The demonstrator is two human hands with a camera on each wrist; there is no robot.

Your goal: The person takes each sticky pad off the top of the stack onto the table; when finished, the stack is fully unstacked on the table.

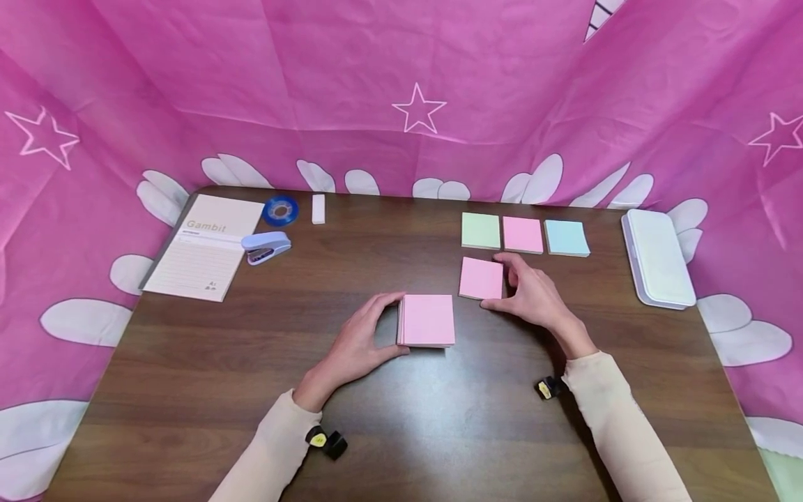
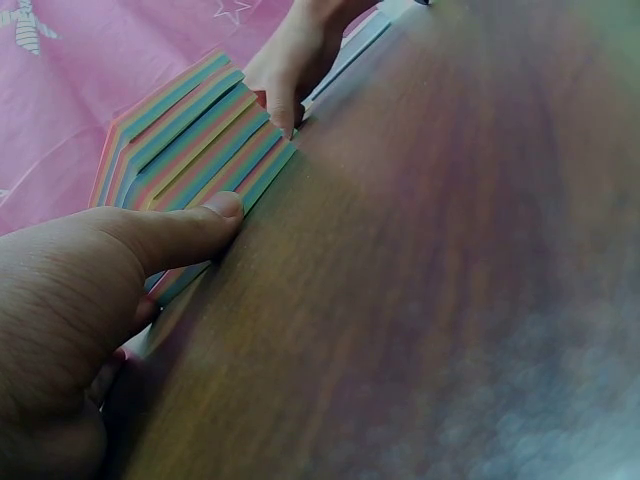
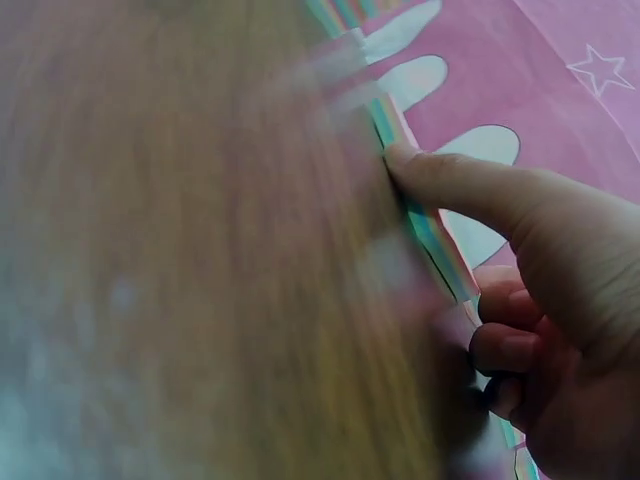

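Note:
A tall stack of sticky note pads [image 1: 429,321] with a pink top stands mid-table. My left hand [image 1: 360,341] grips its left side between thumb and fingers. In the left wrist view, the stack [image 2: 190,140] shows many coloured layers, slightly offset, with the thumb on its near face. To the right and a little farther back, my right hand [image 1: 533,296] holds a single pink-topped sticky note pad [image 1: 480,277] by its near and far edges. The right wrist view shows the thumb against that pad's striped edge [image 3: 440,250].
Behind the held pad sit a green pad [image 1: 480,231], a pink pad [image 1: 523,234] and a blue pad [image 1: 567,238]. A white case [image 1: 659,258] lies at the right. Leftward are a notebook [image 1: 201,247], a stapler [image 1: 266,246], blue tape [image 1: 279,210] and a white block [image 1: 318,208].

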